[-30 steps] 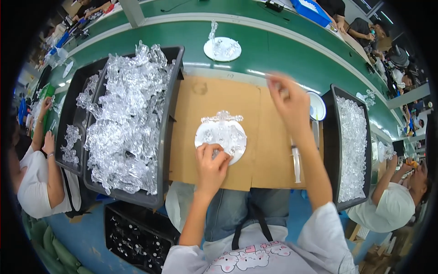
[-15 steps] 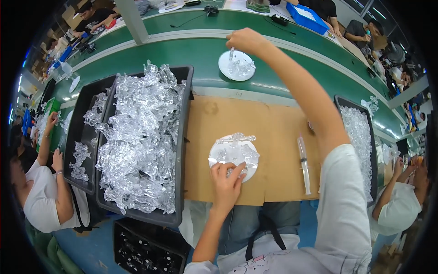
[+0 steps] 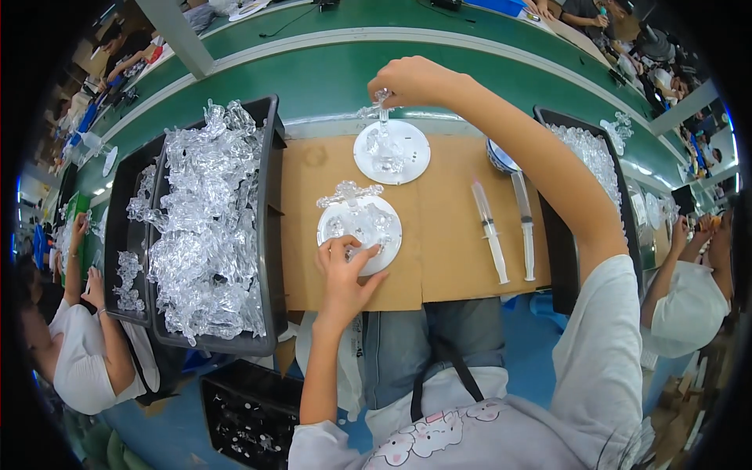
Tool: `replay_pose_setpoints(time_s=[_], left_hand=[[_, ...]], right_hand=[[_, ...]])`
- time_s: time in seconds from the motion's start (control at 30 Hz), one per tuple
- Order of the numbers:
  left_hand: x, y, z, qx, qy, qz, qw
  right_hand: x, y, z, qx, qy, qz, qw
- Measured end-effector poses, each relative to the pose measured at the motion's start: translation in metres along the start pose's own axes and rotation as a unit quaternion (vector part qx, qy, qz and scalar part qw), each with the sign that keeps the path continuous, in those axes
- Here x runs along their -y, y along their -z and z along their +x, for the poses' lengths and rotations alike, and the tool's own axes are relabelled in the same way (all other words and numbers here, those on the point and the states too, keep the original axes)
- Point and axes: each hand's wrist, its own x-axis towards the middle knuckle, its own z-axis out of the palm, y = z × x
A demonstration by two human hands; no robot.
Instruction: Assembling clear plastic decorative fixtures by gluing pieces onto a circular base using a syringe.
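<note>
On the cardboard sheet lies a white round disc [image 3: 333, 225] with a clear plastic figure-like piece [image 3: 356, 213] on it. My left hand [image 3: 341, 270] curls its fingers around the near end of that piece, at the disc's near side. Farther off, a second white disc [image 3: 415, 160] carries another clear plastic piece [image 3: 384, 149]. My right hand [image 3: 415, 82] is closed on the upper end of this second piece, above the disc's far edge. Whether the disc is lifted off the cardboard I cannot tell. The right fingertips partly hide the piece.
Two syringes [image 3: 491, 235] lie on the cardboard [image 3: 446, 266] at the right, below a blue-and-white bowl [image 3: 501, 157]. Black bins of clear plastic pieces stand left [image 3: 207, 235] and right [image 3: 583, 153]. A black crate [image 3: 251, 411] sits on the floor. Co-workers sit on both sides.
My right hand has brought the far disc and its clear piece nearer, from the green table to the cardboard's far part. My left hand stays at the near disc. The view has shifted.
</note>
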Motion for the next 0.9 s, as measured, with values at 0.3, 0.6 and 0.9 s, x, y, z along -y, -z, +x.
replay_pose_setpoints(time_s=[0.3, 0.6, 0.9], left_hand=[[-0.008, -0.004, 0.005, 0.003, 0.017, 0.008, 1.000], [-0.009, 0.006, 0.008, 0.014, 0.013, 0.037, 0.999], [-0.017, 0.014, 0.004, 0.015, 0.043, 0.064, 0.997]], right_hand=[[0.053, -0.010, -0.123, -0.353, -0.081, 0.220, 0.906], [0.152, -0.116, -0.258, -0.263, -0.335, 0.225, 0.876], [0.151, -0.139, -0.249, -0.273, -0.379, 0.266, 0.843]])
